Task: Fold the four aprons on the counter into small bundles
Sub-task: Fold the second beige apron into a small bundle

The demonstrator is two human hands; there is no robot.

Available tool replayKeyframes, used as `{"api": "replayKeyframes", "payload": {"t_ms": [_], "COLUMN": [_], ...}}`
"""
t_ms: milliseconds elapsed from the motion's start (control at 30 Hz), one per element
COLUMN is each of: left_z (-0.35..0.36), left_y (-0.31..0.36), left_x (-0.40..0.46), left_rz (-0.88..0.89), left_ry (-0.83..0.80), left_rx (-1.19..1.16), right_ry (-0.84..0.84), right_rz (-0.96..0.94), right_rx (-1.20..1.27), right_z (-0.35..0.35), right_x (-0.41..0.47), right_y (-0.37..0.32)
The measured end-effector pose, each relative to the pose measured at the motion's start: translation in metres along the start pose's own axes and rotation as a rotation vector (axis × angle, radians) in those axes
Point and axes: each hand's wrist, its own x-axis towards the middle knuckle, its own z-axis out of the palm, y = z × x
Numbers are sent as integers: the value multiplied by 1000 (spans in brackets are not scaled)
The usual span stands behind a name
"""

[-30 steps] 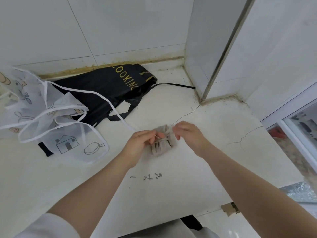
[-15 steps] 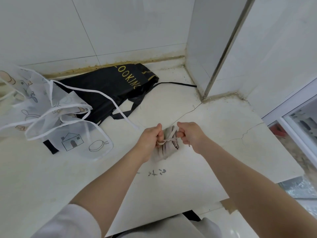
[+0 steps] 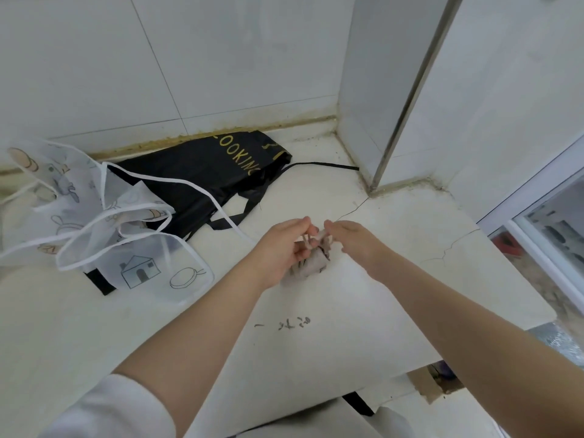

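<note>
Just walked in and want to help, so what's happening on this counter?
A person is tying up a small rolled beige cloth apron bundle on the white stone counter. The left hand and right hand each pinch its thin strings. A black apron with gold lettering and a translucent white printed apron lie unfolded.

A small grey-beige rolled fabric apron bundle [image 3: 308,265] lies at counter centre. A black apron with gold lettering [image 3: 218,172] lies crumpled far left. A translucent white printed apron [image 3: 94,222] partly overlaps it at left.
</note>
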Motion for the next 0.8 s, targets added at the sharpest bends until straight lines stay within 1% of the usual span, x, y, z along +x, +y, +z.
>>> {"api": "replayKeyframes", "payload": {"t_ms": [67,133,167,200,233,300,367,400,533,600,633,667,733,767,800], "left_z": [13,20,21,21,22,24,24,23,21,16,12,7,-3,-8,-12], "left_y": [11,16,17,17,20,28,38,42,54,56,55,53,42,36,31], "left_x": [-3,-2,-2,-1,-2,-7,-12,-14,-24,-27,-29,-29,-28,-28,-28], "left_rz": [36,6,-27,-68,-94,-96,-91,-87,-62,11,71,165,391,447,454], "left_ry": [36,127,166,198,217,239,233,225,162,141,157,203,318,350,353], "left_rx": [55,17,-9,-31,-39,-82,-111,-104,-118,-127,-65,73,464,615,681], "right_ry": [101,275,333,333,298,167,126,141,232,245,247,243,216,205,203], "right_rz": [-77,-224,-300,-345,-359,-301,-267,-257,-193,-157,-147,-141,-117,-112,-113], "right_rx": [-87,-156,-177,-177,-133,33,113,113,-41,7,77,157,302,367,421], "right_z": [-1,3,6,9,13,19,23,24,20,18,16,14,11,10,9], "right_x": [0,-6,-11,-15,-18,-23,-23,-22,-19,-21,-23,-27,-35,-39,-41], "right_y": [-7,-10,-11,-11,-12,-19,-25,-28,-44,-52,-56,-61,-68,-71,-73]}}
